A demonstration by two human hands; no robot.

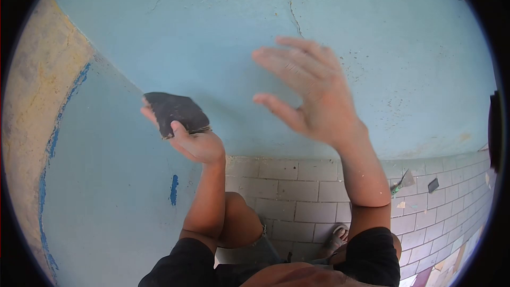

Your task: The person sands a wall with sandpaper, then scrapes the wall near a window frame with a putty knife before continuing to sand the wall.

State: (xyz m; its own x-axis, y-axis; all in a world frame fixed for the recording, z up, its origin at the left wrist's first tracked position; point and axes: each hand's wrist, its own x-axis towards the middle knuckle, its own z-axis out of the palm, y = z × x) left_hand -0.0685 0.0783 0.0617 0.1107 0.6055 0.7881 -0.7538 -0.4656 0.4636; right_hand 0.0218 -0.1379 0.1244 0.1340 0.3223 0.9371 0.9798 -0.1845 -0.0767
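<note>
A dark piece of sandpaper (178,111) with ragged edges lies across the palm of my left hand (199,146), the thumb pressed over its lower edge and the fingertips showing past its left side. My right hand (313,90) is raised in front of the light blue wall (223,37), to the right of the sandpaper. Its fingers are spread with nothing in them, slightly smeared by motion.
A crack runs down the wall's upper part, and peeled patches with darker blue paint mark the left side. On the tiled floor (305,196) at right lie a scraper (405,180) and a small dark rectangular piece (433,185). My sandalled foot (336,239) stands below.
</note>
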